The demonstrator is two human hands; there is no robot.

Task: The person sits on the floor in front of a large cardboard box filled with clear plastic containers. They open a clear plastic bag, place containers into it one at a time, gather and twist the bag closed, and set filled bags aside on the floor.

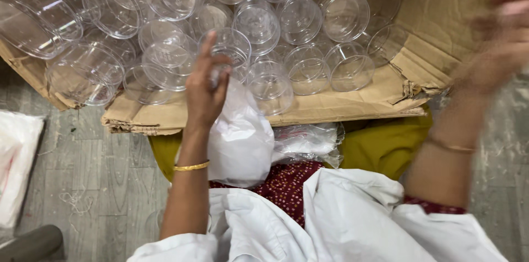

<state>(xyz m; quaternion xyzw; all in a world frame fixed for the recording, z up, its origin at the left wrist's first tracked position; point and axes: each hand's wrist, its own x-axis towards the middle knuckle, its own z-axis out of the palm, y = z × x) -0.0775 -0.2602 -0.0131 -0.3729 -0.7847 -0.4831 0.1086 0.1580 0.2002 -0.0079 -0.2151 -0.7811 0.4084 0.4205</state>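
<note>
My left hand (205, 90) is raised in front of a cardboard box (352, 102) and pinches the top of a white plastic bag (242, 138) that hangs down onto my lap. The box is full of clear round plastic containers (259, 22), several of them lying on their sides. My right hand (498, 47) is blurred at the right edge, over the box's torn flap, and whether it holds anything cannot be seen. A gold bangle sits on each wrist.
A second crumpled clear plastic bag (306, 143) lies under the box edge on my lap. White cloth (341, 212) covers my knees. A white sack (16, 163) lies on the grey plank floor at left, and a dark object (30, 242) sits at the bottom left.
</note>
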